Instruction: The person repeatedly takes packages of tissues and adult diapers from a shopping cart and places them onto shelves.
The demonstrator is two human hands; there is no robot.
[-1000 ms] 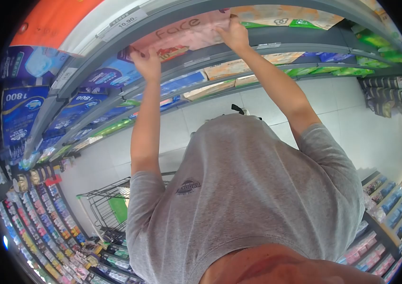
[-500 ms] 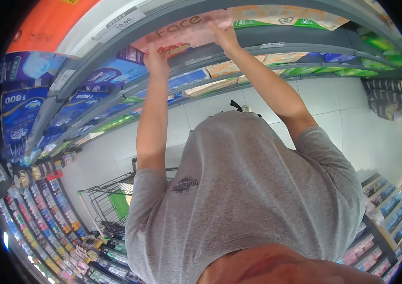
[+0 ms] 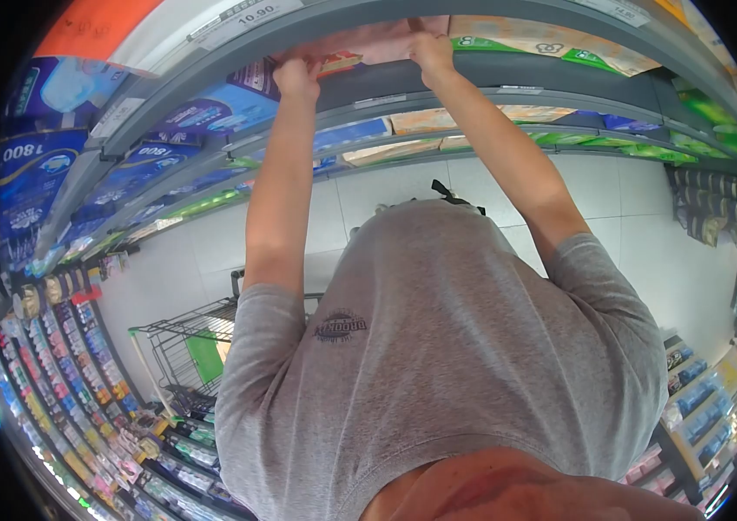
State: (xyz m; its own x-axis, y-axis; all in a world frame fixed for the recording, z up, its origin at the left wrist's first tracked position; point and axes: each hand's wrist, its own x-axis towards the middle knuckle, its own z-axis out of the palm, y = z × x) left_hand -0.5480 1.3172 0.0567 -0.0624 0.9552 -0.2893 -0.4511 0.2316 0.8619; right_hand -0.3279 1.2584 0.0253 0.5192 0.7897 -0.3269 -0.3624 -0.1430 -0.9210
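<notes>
A pink pack of tissues (image 3: 377, 42) lies in the upper shelf compartment, with a red patch along its lower edge. My left hand (image 3: 297, 80) grips its left end, fingers partly hidden by the pack and shelf. At the other end, my right hand (image 3: 431, 56) is closed on the pack's edge, the fingers bent. Right beside it sits an orange-patterned pack with a green strip (image 3: 542, 43). Blue packs (image 3: 230, 108) are to the left of my left hand.
Grey shelf edges (image 3: 490, 74) with price labels run just below my hands. Lower tiers hold more packs. A black wire cart (image 3: 186, 343) stands at my left on the tiled floor (image 3: 386, 182). Racks of small goods (image 3: 65, 373) line the far left.
The pink pack has tipped and gone deeper into the shelf, so its lettering no longer shows. Both hands moved with it, and the view shifted slightly.
</notes>
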